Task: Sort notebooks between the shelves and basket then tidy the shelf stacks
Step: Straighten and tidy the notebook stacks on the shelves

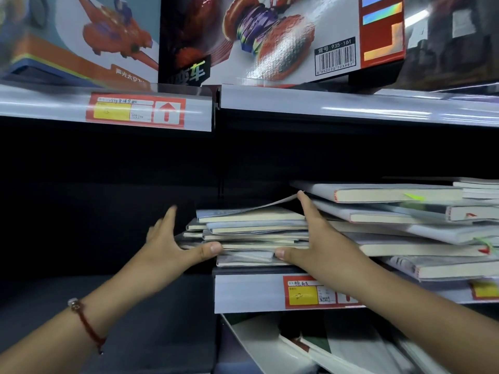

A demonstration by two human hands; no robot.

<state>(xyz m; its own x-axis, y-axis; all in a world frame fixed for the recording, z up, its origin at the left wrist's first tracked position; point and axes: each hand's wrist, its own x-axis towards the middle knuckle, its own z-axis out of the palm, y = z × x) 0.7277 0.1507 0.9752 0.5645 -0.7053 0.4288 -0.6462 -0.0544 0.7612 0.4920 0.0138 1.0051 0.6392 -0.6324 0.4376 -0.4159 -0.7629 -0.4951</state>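
Both hands flank a ragged stack of thin notebooks (253, 233) at the left end of the middle shelf (248, 288), beside a taller pile of thicker books (405, 220). The left hand (172, 244) has straight, spread fingers, thumb touching the stack's front edge; the right hand (310, 238) lies flat against its right side, one fingertip apparently under a curling cover. These look light, floppy and slippery, so squaring them by their edges suits better than lifting by covers.
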